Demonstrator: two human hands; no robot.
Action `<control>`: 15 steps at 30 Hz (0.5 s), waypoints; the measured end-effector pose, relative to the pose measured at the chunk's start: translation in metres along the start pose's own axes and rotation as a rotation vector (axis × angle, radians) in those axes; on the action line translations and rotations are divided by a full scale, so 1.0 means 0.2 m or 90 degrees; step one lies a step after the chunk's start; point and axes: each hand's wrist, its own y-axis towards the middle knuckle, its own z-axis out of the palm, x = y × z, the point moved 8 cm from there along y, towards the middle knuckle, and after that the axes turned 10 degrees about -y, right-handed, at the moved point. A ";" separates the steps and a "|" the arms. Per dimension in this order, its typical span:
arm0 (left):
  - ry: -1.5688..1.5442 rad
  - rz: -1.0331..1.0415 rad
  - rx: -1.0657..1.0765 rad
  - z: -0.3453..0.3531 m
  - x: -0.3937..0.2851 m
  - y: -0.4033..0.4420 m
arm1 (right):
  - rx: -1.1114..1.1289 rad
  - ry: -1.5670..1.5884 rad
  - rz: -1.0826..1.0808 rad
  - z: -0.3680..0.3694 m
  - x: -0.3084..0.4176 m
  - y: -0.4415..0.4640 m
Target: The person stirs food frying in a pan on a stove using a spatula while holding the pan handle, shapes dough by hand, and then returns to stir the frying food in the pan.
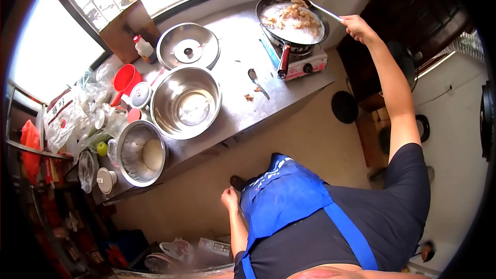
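Note:
My right hand (pixel 357 28) is closed around the pale handle of a spatula (pixel 326 11), with the arm stretched out. The spatula's dark blade carries pale brown pieces above the far rim of a black wok (pixel 321 33). In the wok, more pale brown food pieces (pixel 297 19) lie in white, foaming liquid. A portable gas stove (pixel 312 68) stands under the wok, whose red-brown handle (pixel 284 62) points toward me. Low beside my blue apron (pixel 289 188), my left hand (pixel 230 198) hangs with curled fingers, and nothing shows in it.
On the metal counter (pixel 235 106) are a spoon (pixel 257 82), brown crumbs, large steel bowls (pixel 213 116), a lidded steel basin (pixel 212 44), a red ladle (pixel 125 83) and plastic bags (pixel 64 119). A cutting board (pixel 129 26) leans by the window. A round black object (pixel 344 107) lies right of the counter.

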 end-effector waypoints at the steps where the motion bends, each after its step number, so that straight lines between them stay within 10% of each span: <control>1: 0.070 0.002 -0.031 -0.03 0.03 -0.01 | 0.000 0.001 -0.002 0.01 0.01 0.02; 15: 0.129 -0.187 -0.068 -0.21 0.59 -0.02 | 0.018 -0.080 0.009 0.48 -0.13 0.19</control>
